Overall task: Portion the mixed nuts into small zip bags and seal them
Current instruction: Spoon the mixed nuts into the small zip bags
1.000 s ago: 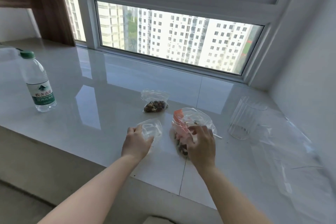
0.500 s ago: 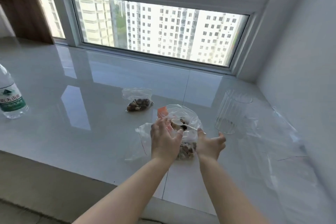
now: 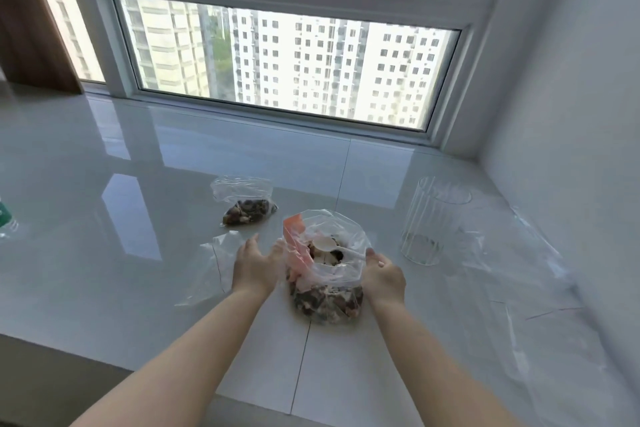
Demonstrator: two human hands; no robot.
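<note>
1. My two bare forearms reach forward from the bottom edge of the view over the glossy white tiled ledge [image 3: 104,225].
2. My left hand [image 3: 254,269] is open, fingers together and extended, its palm turned toward the left side of the big bag of mixed nuts [image 3: 325,298]. The thumb looks to be right at the bag's plastic, but I cannot tell if it presses on it.
3. My right hand [image 3: 382,279] cups the right side of that same bag, fingers curled against the plastic near its rim; it is not clenched into a fist.
4. The big bag sits upright between my hands on a tile seam, its mouth gaping. Dark and pale nuts fill the bottom, and an orange-pink strip [image 3: 294,246] runs along the left of the opening.
5. A white plastic spoon [image 3: 327,244] lies inside the open mouth, handle pointing right toward my right fingers.
6. Just left of my left hand lies an empty small zip bag [image 3: 211,270], flat on the ledge.
7. Farther back stands a small zip bag with nuts in it [image 3: 247,210], apart from the big one.
8. To the right is a clear glass tumbler [image 3: 431,225], with crumpled clear plastic sheeting [image 3: 540,288] spread beside it toward the wall.
9. At the far left edge a sliver of a green-labelled water bottle [image 3: 5,220] shows.
10. Beyond is the window [image 3: 287,69], with high-rise blocks outside.
</note>
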